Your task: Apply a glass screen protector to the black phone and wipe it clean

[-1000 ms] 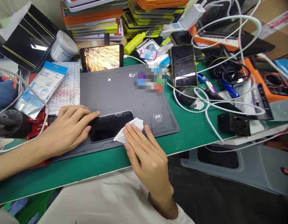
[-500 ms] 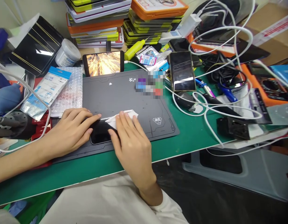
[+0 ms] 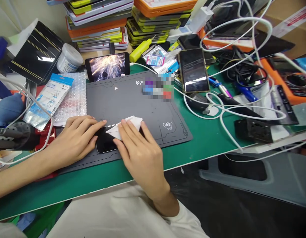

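A black phone (image 3: pixel 105 145) lies flat on the dark grey mat (image 3: pixel 125 99), near its front edge. My left hand (image 3: pixel 75 140) rests at the phone's left end, fingers spread, with the fingertips touching its edge. Under the fingers of my right hand (image 3: pixel 141 155) is a folded white cloth (image 3: pixel 115 131), pressed flat against the phone's screen. My right hand covers the phone's right part. Behind the mat a second phone (image 3: pixel 108 67) stands tilted with a bright picture on its screen.
Stacked cases (image 3: pixel 98 23) stand at the back. A dark phone (image 3: pixel 193 71), white cables (image 3: pixel 223 110) and a black block (image 3: pixel 253 130) lie to the right. Left are a silvery packet (image 3: pixel 47 99), bubble wrap (image 3: pixel 70 99) and a white jar (image 3: pixel 68 59).
The white cloth under my right fingers has moved slightly left along the phone. The picture on the standing phone has changed. My left hand stays at the phone's end.
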{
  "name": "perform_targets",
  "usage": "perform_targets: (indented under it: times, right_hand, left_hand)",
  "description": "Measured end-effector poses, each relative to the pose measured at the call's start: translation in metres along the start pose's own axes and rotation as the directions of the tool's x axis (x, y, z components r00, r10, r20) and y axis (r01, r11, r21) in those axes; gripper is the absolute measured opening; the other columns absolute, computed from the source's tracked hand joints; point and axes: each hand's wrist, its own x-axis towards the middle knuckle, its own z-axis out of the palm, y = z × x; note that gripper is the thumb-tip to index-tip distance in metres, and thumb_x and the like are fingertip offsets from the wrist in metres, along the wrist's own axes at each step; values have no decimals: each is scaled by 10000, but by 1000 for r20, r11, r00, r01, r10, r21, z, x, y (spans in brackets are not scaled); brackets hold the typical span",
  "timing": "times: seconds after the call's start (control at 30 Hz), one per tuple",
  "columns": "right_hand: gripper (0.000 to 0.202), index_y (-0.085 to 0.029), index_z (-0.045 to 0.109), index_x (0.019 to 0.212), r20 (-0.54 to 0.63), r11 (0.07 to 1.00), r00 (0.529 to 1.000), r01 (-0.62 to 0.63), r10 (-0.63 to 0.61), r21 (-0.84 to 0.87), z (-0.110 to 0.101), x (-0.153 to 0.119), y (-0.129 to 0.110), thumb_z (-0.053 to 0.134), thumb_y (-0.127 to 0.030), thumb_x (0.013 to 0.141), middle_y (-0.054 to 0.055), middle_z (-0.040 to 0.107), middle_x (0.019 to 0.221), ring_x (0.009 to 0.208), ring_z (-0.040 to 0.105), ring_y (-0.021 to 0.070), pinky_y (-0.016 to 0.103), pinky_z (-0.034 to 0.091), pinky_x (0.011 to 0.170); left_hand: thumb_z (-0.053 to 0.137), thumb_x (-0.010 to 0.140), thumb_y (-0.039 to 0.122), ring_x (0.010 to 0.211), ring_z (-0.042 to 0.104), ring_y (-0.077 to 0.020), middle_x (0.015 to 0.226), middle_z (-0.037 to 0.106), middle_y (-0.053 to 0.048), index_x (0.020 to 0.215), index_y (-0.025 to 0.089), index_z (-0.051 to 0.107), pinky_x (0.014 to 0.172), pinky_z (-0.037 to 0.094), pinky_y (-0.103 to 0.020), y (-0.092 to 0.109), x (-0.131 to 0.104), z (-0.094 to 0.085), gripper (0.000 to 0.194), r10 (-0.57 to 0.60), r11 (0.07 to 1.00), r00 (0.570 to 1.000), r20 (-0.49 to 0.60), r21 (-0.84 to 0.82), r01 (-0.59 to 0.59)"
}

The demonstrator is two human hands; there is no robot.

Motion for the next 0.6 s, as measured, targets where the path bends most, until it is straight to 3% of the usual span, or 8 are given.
perform_targets:
  times: [0.23, 0.47, 0.6]
  right_hand:
    - [428, -99, 697, 1614, -20, 996, 997, -71, 70, -51, -14, -20, 21, 666, -233, 1209, 165, 784, 1585, 1498, 773, 305, 560, 508, 1424]
    - [627, -105, 530, 1778, 9, 993, 995, -94, 95, -65, -23, -48, 2, 706, -242, 1191, 187, 745, 1635, 1542, 736, 332, 554, 523, 1415]
    - [606, -28, 588, 1711, 22, 993, 996, -82, 84, -83, -20, -47, -15, 730, -287, 1181, 220, 726, 1649, 1548, 734, 333, 514, 521, 1419]
  left_hand:
    - [494, 1198, 202, 1322, 695, -336, 1337, 756, -162, 1621, 145, 569, 1094, 513, -475, 2, 2, 1, 433, -10, 1000, 1000, -5, -1, 10]
    - [467, 1209, 212, 1337, 696, -337, 1348, 749, -160, 1635, 153, 559, 1078, 517, -470, 3, 1, 3, 440, -18, 1000, 1000, 3, 1, 18]
    - [458, 1200, 195, 1358, 693, -337, 1357, 751, -151, 1669, 177, 542, 1094, 515, -475, 2, 0, 3, 477, -23, 999, 1000, 6, -21, 23]
